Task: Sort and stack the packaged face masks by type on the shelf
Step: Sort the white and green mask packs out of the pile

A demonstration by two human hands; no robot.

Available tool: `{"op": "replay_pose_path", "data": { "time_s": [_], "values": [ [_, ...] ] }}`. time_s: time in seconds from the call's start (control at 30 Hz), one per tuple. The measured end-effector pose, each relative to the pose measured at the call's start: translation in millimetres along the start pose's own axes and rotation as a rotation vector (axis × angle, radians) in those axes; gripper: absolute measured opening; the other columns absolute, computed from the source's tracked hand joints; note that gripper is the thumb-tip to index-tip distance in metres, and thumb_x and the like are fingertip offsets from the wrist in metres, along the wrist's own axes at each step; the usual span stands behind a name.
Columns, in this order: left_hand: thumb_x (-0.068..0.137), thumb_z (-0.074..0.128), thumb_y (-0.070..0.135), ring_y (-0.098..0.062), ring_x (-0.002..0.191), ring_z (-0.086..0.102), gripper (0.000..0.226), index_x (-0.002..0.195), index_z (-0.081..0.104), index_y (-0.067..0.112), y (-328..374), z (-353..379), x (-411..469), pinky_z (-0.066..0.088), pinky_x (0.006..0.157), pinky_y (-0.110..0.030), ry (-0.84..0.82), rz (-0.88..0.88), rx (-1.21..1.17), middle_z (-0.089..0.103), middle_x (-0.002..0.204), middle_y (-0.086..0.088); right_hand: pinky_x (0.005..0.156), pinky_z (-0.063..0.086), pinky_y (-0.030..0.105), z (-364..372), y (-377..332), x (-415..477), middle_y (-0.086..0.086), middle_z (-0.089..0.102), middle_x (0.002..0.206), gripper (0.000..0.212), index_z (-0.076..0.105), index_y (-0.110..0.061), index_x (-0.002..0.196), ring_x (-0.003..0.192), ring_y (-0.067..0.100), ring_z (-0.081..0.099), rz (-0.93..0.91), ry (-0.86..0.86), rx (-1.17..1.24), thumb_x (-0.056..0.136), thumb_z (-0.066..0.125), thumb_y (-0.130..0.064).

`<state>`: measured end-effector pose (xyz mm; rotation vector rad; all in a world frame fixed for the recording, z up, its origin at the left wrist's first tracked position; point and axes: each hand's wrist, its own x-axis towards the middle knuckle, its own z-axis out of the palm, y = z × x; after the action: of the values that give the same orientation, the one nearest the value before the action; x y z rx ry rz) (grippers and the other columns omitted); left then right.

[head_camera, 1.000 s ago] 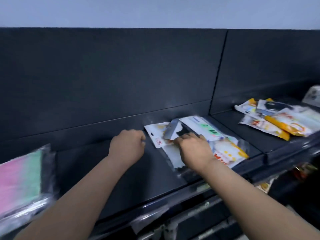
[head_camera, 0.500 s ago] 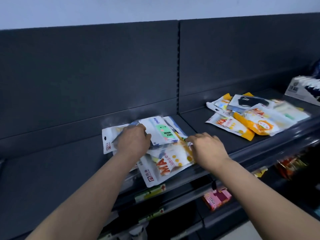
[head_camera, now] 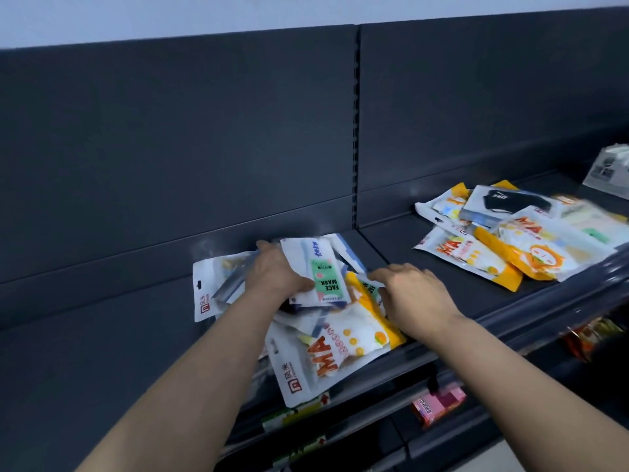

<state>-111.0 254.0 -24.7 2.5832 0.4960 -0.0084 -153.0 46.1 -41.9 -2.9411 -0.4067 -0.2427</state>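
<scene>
A loose pile of packaged face masks lies on the dark shelf (head_camera: 102, 352) in front of me. My left hand (head_camera: 277, 272) grips a white pack with a green "FACE MASK" label (head_camera: 323, 270) at the top of the pile, thumb on its left edge. My right hand (head_camera: 413, 294) rests palm down on the pile's right side, fingers spread over a yellow-edged pack (head_camera: 360, 287). A white and orange "MA" pack (head_camera: 335, 349) lies nearest me. A white pack with a red logo (head_camera: 207, 291) sticks out to the left.
A second heap of mask packs (head_camera: 520, 240), with a black-mask pack (head_camera: 500, 202) on top, lies on the right shelf section. A white box (head_camera: 609, 172) stands at the far right. Pink boxes (head_camera: 439, 403) sit on the lower shelf. The shelf's front rail (head_camera: 476, 338) runs below.
My left hand has moved from the bare shelf onto the pile and taken hold of the green-label pack. My right hand shifted to the pile's right side. My view has swung rightward.
</scene>
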Motion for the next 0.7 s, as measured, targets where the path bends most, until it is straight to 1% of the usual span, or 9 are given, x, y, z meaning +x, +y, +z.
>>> {"op": "replay_pose_path", "data": {
  "time_s": [0.1, 0.2, 0.27, 0.33, 0.37, 0.43, 0.5, 0.67, 0.7],
  "values": [
    [0.064, 0.088, 0.029, -0.026, 0.093, 0.065, 0.045, 0.094, 0.059, 0.011, -22, -23, 4, 0.052, 0.077, -0.032, -0.079, -0.016, -0.129, 0.068, 0.099, -0.007, 0.086, 0.040, 0.035, 3, -16, 15, -0.004, 0.061, 0.118, 0.044, 0.054, -0.032, 0.125, 0.114, 0.021, 0.053, -0.042, 0.005, -0.002, 0.086, 0.048, -0.012],
    [0.076, 0.078, 0.026, -0.022, 0.071, 0.066, 0.021, 0.078, 0.061, 0.014, -47, -54, 8, 0.055, 0.065, -0.032, -0.059, 0.023, -0.248, 0.069, 0.080, -0.005, 0.088, 0.041, 0.034, 9, -40, 34, -0.003, 0.061, 0.119, 0.049, 0.056, -0.029, 0.124, 0.114, 0.022, 0.054, -0.087, 0.004, -0.008, 0.083, 0.047, -0.005],
    [0.083, 0.071, 0.023, -0.024, 0.068, 0.065, 0.018, 0.081, 0.062, 0.008, -64, -76, 5, 0.051, 0.054, -0.030, 0.030, 0.039, -0.279, 0.068, 0.077, -0.008, 0.088, 0.042, 0.034, 13, -62, 44, -0.002, 0.062, 0.118, 0.038, 0.057, -0.027, 0.120, 0.113, 0.022, 0.056, -0.146, 0.008, 0.010, 0.086, 0.047, -0.011],
    [0.086, 0.065, 0.020, -0.028, 0.071, 0.065, 0.020, 0.088, 0.059, 0.001, -81, -92, 3, 0.049, 0.051, -0.032, 0.117, 0.048, -0.299, 0.068, 0.081, -0.012, 0.092, 0.043, 0.036, 25, -87, 49, 0.000, 0.059, 0.123, 0.030, 0.055, -0.026, 0.122, 0.117, 0.024, 0.053, -0.248, -0.013, 0.053, 0.094, 0.044, -0.029],
    [0.086, 0.063, 0.019, -0.029, 0.071, 0.064, 0.020, 0.090, 0.058, 0.000, -90, -96, 2, 0.049, 0.050, -0.034, 0.150, 0.047, -0.278, 0.068, 0.083, -0.014, 0.098, 0.041, 0.038, 32, -97, 48, 0.002, 0.055, 0.132, 0.038, 0.051, -0.027, 0.129, 0.125, 0.024, 0.047, -0.289, -0.057, 0.078, 0.095, 0.041, -0.040],
    [0.085, 0.061, 0.016, -0.030, 0.069, 0.065, 0.018, 0.091, 0.058, 0.000, -107, -101, 1, 0.052, 0.055, -0.041, 0.197, 0.024, -0.244, 0.068, 0.083, -0.015, 0.112, 0.026, 0.042, 48, -114, 41, 0.004, 0.032, 0.153, 0.058, 0.033, -0.030, 0.145, 0.142, 0.023, 0.026, -0.335, -0.155, 0.083, 0.093, 0.035, -0.057],
    [0.083, 0.059, 0.014, -0.032, 0.070, 0.068, 0.013, 0.090, 0.059, 0.003, -121, -100, 3, 0.056, 0.061, -0.045, 0.205, -0.013, -0.284, 0.069, 0.082, -0.014, 0.117, 0.010, 0.042, 61, -116, 34, 0.001, 0.013, 0.160, 0.068, 0.019, -0.034, 0.149, 0.148, 0.019, 0.007, -0.343, -0.180, 0.053, 0.089, 0.025, -0.066],
    [0.086, 0.061, 0.011, -0.025, 0.070, 0.067, 0.007, 0.093, 0.059, 0.011, -128, -86, 4, 0.051, 0.055, -0.034, 0.097, -0.036, -0.430, 0.071, 0.086, -0.010, 0.119, 0.002, 0.038, 65, -94, 36, -0.007, 0.004, 0.161, 0.084, 0.010, -0.039, 0.149, 0.148, 0.011, -0.003, -0.316, -0.181, -0.004, 0.075, 0.000, -0.077],
    [0.087, 0.061, 0.011, -0.025, 0.070, 0.068, 0.009, 0.096, 0.060, 0.010, -126, -82, 5, 0.054, 0.056, -0.036, 0.066, -0.036, -0.448, 0.071, 0.087, -0.011, 0.119, 0.002, 0.038, 63, -89, 37, -0.008, 0.004, 0.161, 0.089, 0.010, -0.039, 0.149, 0.147, 0.011, -0.003, -0.310, -0.185, -0.009, 0.070, -0.006, -0.076]
  ]
}}
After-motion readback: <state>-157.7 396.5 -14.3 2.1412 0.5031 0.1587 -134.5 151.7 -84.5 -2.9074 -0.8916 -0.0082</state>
